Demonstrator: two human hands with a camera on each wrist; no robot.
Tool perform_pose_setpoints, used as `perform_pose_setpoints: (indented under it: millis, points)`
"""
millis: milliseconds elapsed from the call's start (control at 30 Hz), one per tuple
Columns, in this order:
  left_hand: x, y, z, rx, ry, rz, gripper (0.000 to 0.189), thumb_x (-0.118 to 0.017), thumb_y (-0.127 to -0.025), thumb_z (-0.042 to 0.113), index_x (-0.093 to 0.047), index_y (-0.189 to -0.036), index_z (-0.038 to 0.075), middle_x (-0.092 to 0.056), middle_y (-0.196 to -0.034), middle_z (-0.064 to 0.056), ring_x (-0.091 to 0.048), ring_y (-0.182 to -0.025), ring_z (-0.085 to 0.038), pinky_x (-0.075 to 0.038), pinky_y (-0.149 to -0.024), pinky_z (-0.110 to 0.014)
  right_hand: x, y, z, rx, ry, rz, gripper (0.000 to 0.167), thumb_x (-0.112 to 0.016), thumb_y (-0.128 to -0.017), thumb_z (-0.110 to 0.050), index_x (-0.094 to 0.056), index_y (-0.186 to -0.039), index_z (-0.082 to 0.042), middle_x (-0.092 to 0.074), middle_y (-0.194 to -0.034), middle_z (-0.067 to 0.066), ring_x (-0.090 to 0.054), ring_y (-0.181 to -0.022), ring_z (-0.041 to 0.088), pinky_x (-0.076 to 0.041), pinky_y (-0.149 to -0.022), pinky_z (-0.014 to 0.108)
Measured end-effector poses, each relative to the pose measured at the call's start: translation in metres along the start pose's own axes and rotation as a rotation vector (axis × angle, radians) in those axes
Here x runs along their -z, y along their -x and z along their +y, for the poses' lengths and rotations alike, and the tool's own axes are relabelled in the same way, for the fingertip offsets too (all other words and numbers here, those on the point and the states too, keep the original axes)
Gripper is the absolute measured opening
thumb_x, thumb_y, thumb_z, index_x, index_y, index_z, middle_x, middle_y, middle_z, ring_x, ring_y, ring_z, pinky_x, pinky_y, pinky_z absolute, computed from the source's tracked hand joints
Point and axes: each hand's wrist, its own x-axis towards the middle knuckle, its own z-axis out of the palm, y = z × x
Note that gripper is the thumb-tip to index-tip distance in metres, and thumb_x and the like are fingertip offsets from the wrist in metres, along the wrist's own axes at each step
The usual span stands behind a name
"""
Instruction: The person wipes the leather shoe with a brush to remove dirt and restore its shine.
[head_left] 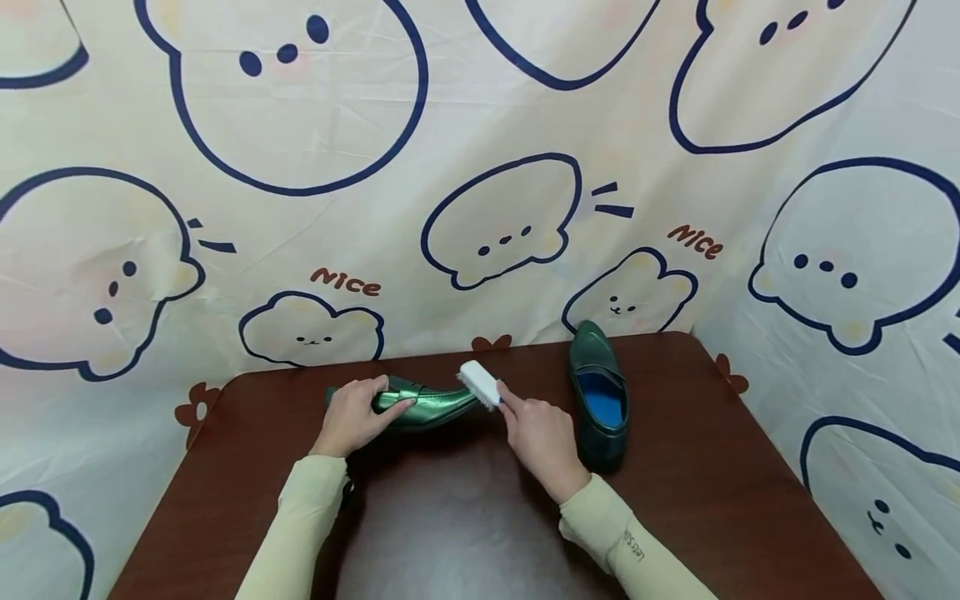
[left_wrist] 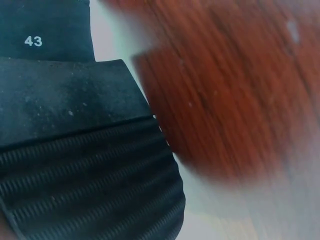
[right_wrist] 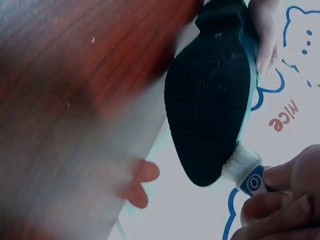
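I have the left hand (head_left: 354, 418) gripping a glossy green loafer (head_left: 431, 408), the right hand (head_left: 546, 440) pinching a white bristle brush (head_left: 479, 383) at its toe — brown wooden table (head_left: 712, 450) ending close behind.

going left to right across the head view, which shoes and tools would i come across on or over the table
held green shoe → white brush → blue-lined green shoe
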Motion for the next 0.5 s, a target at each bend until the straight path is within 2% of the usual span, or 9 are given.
perform_pose_setpoints:
  millis: [133,300,433,500]
  points:
    - [0.0,0.004,-0.001,0.006,-0.006,-0.02,0.048,-0.075,-0.09,0.056,-0.047,-0.077,0.02,-0.033,-0.063,0.007,-0.04,-0.062,-0.013,-0.032,-0.063,-0.031,0.001,-0.001,0.006,-0.02,0.034,0.024,0.041,-0.075,-0.096,-0.029,-0.071,-0.135,-0.022,-0.073,-0.076,0.006,-0.052,-0.047,0.016,-0.042,-0.043,0.026]
    - [0.005,0.008,-0.002,0.02,-0.008,-0.006,0.048,-0.079,-0.088,0.052,-0.045,-0.075,0.02,-0.031,-0.063,0.007,-0.038,-0.062,-0.013,-0.031,-0.063,-0.033,0.003,-0.005,0.007,-0.008,0.056,0.018,0.041,-0.074,-0.097,-0.029,-0.07,-0.136,-0.019,-0.074,-0.076,0.007,-0.053,-0.047,0.017,-0.043,-0.043,0.026]
    - [0.003,0.003,-0.001,0.005,-0.007,-0.021,0.048,-0.076,-0.09,0.055,-0.045,-0.077,0.02,-0.032,-0.064,0.007,-0.039,-0.064,-0.013,-0.032,-0.065,-0.033,0.01,-0.008,0.006,-0.005,0.017,-0.022,0.042,-0.072,-0.098,-0.029,-0.068,-0.139,-0.021,-0.078,-0.086,0.007,-0.057,-0.051,0.017,-0.045,-0.045,0.027]
    - [0.002,0.001,-0.001,0.008,-0.002,-0.034,0.048,-0.075,-0.09,0.055,-0.046,-0.077,0.02,-0.033,-0.064,0.007,-0.04,-0.064,-0.014,-0.032,-0.065,-0.033,0.013,-0.006,0.003,0.023,-0.009,-0.056,0.042,-0.072,-0.099,-0.03,-0.067,-0.14,-0.022,-0.078,-0.088,0.006,-0.057,-0.053,0.015,-0.046,-0.047,0.026]
